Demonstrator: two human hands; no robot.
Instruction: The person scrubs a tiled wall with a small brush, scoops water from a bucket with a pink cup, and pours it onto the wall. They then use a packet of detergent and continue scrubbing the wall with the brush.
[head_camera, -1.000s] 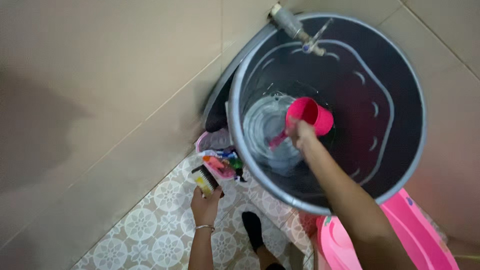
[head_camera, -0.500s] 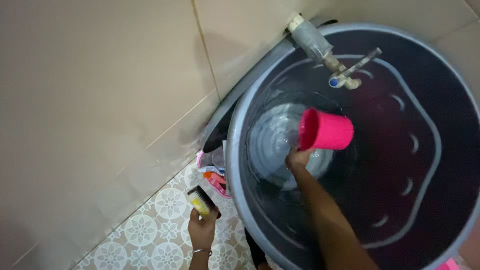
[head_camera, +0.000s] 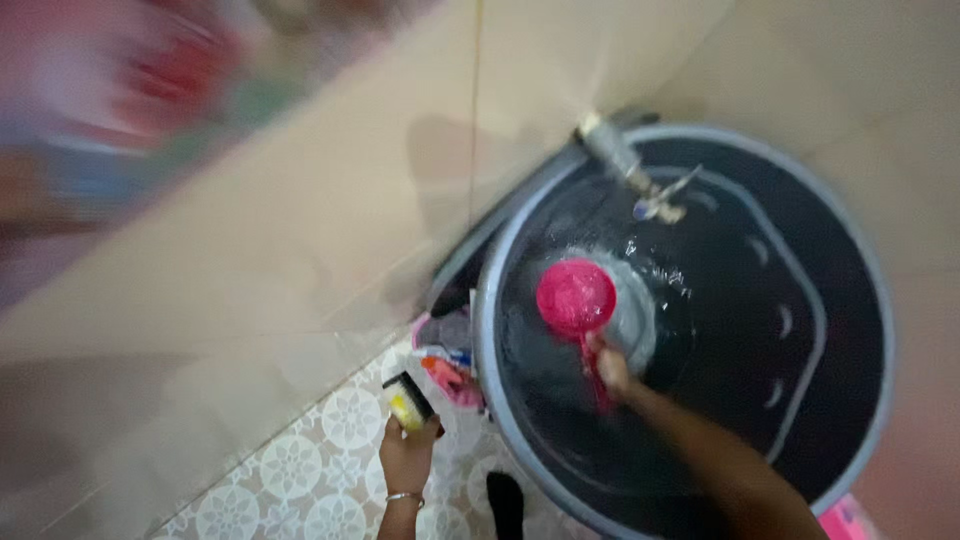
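Observation:
My right hand (head_camera: 612, 368) reaches down into a large dark bucket (head_camera: 860, 300) and grips the handle of a pink dipper (head_camera: 575, 297). The dipper's cup sits at the water surface with its mouth facing up, and splashes show around it. My left hand (head_camera: 405, 455) hangs outside the bucket over the patterned floor and holds a small yellow and black scrub sponge (head_camera: 406, 402). A bracelet is on that wrist.
A grey tap (head_camera: 635, 175) sticks out from the beige tiled wall over the bucket's rim. Colourful small items (head_camera: 448, 365) lie in a pile between wall and bucket. Patterned floor tiles (head_camera: 290, 470) lie below. A foot (head_camera: 505, 500) stands by the bucket. The upper left is blurred.
The view swung and blurred. The dipper went from tilted on its side above the water to mouth up at the surface, with splashing. My left hand kept the sponge.

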